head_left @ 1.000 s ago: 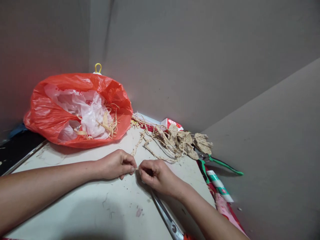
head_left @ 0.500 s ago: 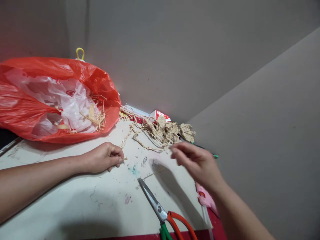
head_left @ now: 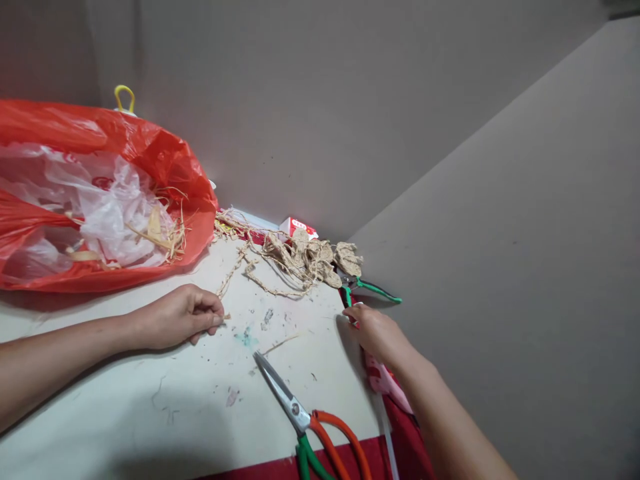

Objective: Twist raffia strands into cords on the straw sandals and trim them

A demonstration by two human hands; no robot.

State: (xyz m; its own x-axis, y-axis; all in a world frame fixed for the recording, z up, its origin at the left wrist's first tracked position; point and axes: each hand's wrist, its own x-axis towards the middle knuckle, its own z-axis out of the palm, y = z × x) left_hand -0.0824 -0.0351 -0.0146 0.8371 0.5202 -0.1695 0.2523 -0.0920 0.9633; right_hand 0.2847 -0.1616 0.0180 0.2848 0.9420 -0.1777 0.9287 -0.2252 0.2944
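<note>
My left hand (head_left: 183, 317) is closed in a pinch on a twisted straw cord (head_left: 231, 275), low over the white board; a short end sticks out past the fingertips. That cord runs back towards a tangle of straw cords and woven straw pieces (head_left: 320, 257). At the board's right edge, my right hand (head_left: 383, 337) reaches out with its fingers stretched forward. Its fingertips are beside the green-handled pliers (head_left: 373, 287); whether they touch cannot be made out. Scissors (head_left: 293, 405) with orange and green handles lie in front, between the hands.
A red plastic bag (head_left: 197, 230) with white plastic and straw scraps stands at the left. A red-and-white box (head_left: 299, 227) is behind the straw pieces. A pink tool (head_left: 383, 380) lies under my right forearm. The grey wall (head_left: 450, 100) rises close behind.
My right hand has moved down and right, from above the board to its edge beside the pliers. The left hand keeps its pinch on the cord. The whole view has shifted slightly.
</note>
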